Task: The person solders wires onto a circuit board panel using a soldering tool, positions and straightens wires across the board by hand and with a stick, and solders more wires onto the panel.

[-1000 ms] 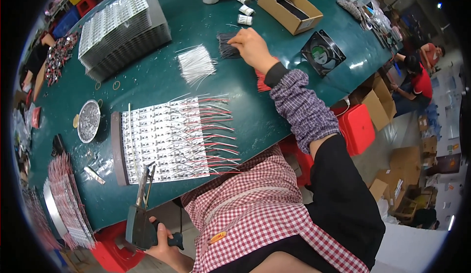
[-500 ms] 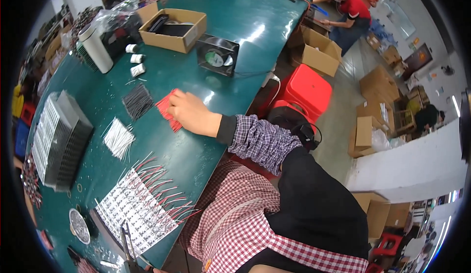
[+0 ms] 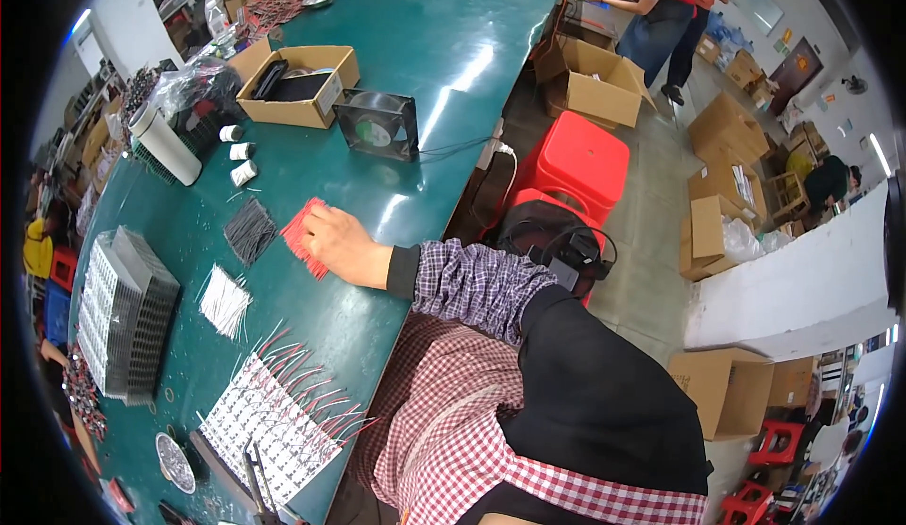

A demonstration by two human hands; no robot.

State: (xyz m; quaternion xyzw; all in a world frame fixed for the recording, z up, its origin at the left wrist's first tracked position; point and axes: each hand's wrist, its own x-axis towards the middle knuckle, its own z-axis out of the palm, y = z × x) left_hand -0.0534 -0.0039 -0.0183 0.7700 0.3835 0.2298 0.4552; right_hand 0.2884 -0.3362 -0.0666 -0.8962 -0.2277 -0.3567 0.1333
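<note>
Right grip (image 3: 345, 245) down at the red wire pile (image 3: 296, 234).
From where I stand, the pile lies on the green surface (image 3: 321, 161), partly covered by the grip, strands showing to its left; I can't tell whether it's pinched together on any. Dark grey wires (image 3: 250, 232) lie just beside.

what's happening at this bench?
The person's right hand is on a pile of red wires; its grip is hidden. Piles of dark wires and white wires lie nearby. A white panel has red and white leads along one edge, with a two-pronged tool over it. The left hand is out of view.
</note>
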